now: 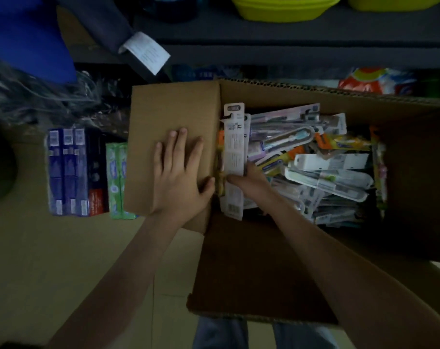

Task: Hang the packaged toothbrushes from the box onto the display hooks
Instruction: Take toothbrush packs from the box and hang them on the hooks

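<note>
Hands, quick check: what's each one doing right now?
Left hand: open, flat on the box flap, holding nothing.
Right hand: closed on a packaged toothbrush standing at the box's edge.

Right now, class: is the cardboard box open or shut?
Open: the cardboard box has its flap folded outward under the left hand, exposing packaged toothbrushes.

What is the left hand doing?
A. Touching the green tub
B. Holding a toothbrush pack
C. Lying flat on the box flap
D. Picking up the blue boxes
C: the left hand lies spread and flat on the box flap, while the right hand grips the toothbrush pack.
</note>
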A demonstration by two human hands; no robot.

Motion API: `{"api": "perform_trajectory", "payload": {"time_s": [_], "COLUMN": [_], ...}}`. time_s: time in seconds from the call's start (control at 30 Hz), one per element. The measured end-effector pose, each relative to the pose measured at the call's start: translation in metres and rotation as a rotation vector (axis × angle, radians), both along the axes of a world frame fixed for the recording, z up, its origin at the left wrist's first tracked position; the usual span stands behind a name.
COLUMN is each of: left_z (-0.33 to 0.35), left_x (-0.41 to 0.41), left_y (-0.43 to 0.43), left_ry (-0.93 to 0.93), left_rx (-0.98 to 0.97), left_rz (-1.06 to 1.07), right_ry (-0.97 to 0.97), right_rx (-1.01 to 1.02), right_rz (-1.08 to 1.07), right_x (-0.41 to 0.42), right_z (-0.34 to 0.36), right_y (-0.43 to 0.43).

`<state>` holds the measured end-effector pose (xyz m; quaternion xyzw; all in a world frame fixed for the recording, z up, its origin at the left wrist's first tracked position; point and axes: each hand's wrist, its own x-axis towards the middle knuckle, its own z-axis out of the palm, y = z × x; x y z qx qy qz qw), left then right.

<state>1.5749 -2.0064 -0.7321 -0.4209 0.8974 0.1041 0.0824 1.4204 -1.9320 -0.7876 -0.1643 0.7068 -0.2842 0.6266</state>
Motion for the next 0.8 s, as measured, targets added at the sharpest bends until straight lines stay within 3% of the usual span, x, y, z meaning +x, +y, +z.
{"api": "perform_trajectory", "payload": {"time_s": [0.13,0.23,0.3,0.4,0.53,0.63,0.8], "left_z": [0.027,0.053,0.064,0.066,0.076,0.116,0.211], "left_x": [-0.02,-0.045,-0.061,-0.079,-0.093,-0.097,-0.093], "left_y": [0.023,0.046,0.058,0.07,0.078,0.076,0.075], "left_ry": [0.174,0.24,0.274,0.448,0.55,0.535,0.437], "left_rx": [0.224,0.755,0.977,1.051,1.136,1.17,1.415], "left_rz": [0.06,0.289,0.367,0.376,0.45,0.438,0.399], "right_ry": [-0.095,-0.182,-0.193,-0.161,-0.173,-0.219,-0.159], "right_rx": [-0.013,-0.081,-0.111,-0.138,-0.132,-0.12,-0.181], "right_rz": [-0.057,-0.124,-0.14,-0.142,-0.118,-0.14,-0.119], "right_x": [-0.025,-0.037,-0.04,-0.043,-0.053,-0.065,-0.083], "right_z": [0.047,0.079,0.096,0.117,0.144,0.179,0.265], "right_y": [0.021,0.035,0.043,0.051,0.06,0.071,0.088]}}
